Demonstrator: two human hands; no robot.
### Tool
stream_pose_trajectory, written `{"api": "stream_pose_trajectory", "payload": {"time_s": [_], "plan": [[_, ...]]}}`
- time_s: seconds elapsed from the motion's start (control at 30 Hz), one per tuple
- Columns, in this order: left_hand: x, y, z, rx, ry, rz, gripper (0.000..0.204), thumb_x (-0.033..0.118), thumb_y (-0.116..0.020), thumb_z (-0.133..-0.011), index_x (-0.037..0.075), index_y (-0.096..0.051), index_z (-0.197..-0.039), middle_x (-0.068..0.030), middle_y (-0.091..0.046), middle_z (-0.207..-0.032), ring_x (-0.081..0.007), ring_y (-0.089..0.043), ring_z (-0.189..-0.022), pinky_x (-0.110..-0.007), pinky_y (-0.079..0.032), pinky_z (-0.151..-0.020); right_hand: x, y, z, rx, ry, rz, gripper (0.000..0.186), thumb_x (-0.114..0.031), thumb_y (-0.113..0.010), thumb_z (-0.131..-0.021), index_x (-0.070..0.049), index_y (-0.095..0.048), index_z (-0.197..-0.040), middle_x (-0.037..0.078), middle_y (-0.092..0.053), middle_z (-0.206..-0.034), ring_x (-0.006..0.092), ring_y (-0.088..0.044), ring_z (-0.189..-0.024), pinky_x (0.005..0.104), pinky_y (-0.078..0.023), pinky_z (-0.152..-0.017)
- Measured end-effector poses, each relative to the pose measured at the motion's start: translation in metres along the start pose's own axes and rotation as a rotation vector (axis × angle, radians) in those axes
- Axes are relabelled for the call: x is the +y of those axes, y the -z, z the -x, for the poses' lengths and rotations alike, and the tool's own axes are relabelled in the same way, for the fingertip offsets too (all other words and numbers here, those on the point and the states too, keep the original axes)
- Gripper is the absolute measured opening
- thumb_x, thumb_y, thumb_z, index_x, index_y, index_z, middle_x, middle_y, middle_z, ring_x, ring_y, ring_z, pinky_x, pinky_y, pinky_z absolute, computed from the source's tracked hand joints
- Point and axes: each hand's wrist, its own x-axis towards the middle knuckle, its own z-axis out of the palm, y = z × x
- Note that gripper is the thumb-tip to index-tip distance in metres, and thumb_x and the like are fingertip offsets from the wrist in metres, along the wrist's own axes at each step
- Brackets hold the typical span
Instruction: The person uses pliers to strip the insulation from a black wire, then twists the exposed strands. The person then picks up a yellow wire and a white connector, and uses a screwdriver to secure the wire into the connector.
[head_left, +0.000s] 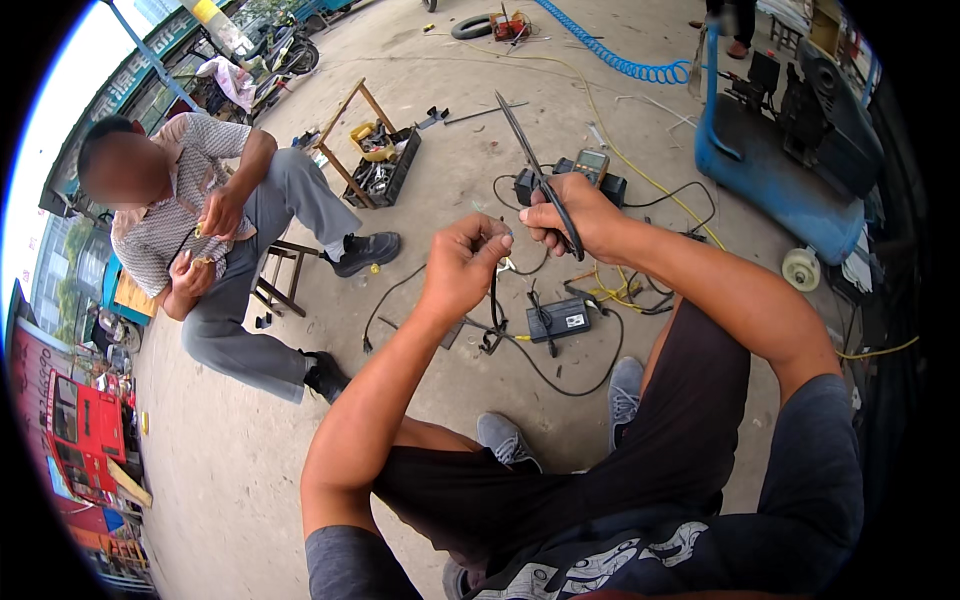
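Fingertips and thumb of the left hand (455, 268) press together in a pinch; whatever sits between them is too small for me to make out, though a black cable (494, 298) shows just beneath. Closed fingers of the right hand (580, 210) grip dark scissors (545, 185), partly hiding the handles; the blades reach far and left, beyond the fingertips. Nearby on the floor lies a black power adapter (560, 320). Beyond the right hand, which partly covers black boxes (525, 187), sits a handheld meter (591, 164). Farther off, a standing person is cut off.
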Motion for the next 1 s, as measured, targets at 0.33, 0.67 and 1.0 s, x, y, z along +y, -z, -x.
{"api": "stream_pose_trajectory", "payload": {"time_s": [0.33,0.67,1.0], "plan": [[-0.011,0.005,-0.006,0.04,0.025,0.264,0.009,0.006,-0.068,-0.091,-0.001,-0.063,-0.091,-0.004,-0.066,-0.083,-0.0113,-0.062,-0.077,-0.026,-0.052,-0.072,0.0,-0.006,0.003,0.2,0.522,0.494,0.036,-0.015,-0.083,-0.072,0.0,-0.054,-0.087,0.011,-0.066,-0.077,0.0229,-0.066,-0.071,0.037,-0.052,-0.066],[-0.002,0.0,-0.006,-0.015,0.091,0.239,0.01,0.008,-0.068,-0.092,0.001,-0.064,-0.087,-0.0031,-0.066,-0.08,-0.0104,-0.061,-0.075,-0.026,-0.05,-0.07,0.009,-0.001,-0.001,0.204,0.753,0.681,0.038,-0.005,-0.082,-0.07,-0.002,-0.055,-0.098,0.006,-0.062,-0.077,0.0178,-0.062,-0.07,0.0326,-0.051,-0.06],[-0.006,0.001,-0.006,-0.054,0.098,0.239,0.009,0.008,-0.068,-0.091,0.0,-0.064,-0.09,-0.0026,-0.066,-0.081,-0.0105,-0.062,-0.075,-0.025,-0.05,-0.071,0.004,-0.004,0.002,0.197,0.62,0.682,0.03,-0.012,-0.079,-0.074,0.0,-0.057,-0.09,0.014,-0.07,-0.08,0.0317,-0.07,-0.076,0.0389,-0.054,-0.066]]}}
